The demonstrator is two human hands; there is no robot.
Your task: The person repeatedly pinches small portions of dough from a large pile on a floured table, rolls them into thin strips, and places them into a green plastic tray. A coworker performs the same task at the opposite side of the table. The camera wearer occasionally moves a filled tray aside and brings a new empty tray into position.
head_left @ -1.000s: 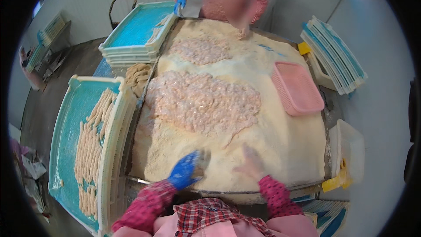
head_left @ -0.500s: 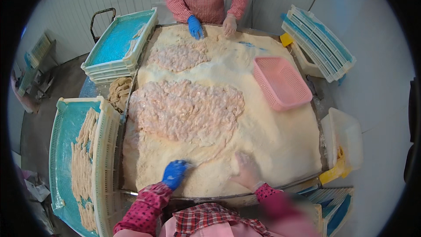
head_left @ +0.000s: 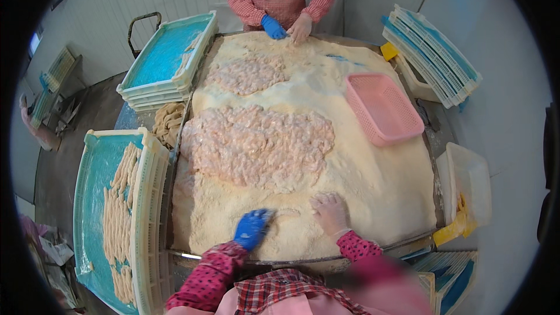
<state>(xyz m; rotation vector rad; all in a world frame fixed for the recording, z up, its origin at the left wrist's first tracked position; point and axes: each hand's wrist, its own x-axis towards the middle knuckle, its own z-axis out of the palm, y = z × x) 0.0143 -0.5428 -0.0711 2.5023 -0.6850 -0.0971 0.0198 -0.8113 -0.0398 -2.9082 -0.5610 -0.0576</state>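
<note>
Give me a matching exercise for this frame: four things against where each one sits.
Things:
1. left hand
2. right hand
3. pink basket
4. teal tray

Places:
A. far right part of the crumb heap
B. beside the table's left edge, holding coated strips
C. blue-gloved, on crumbs at the near edge
D. pale-gloved, flat on crumbs right of the blue glove

Pairs: 1-C, 2-D, 3-A, 4-B

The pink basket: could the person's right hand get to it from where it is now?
Probably yes, with a long stretch. The right hand rests on the crumbs, and only bare crumbs lie between it and the pink basket further up the table.
</note>
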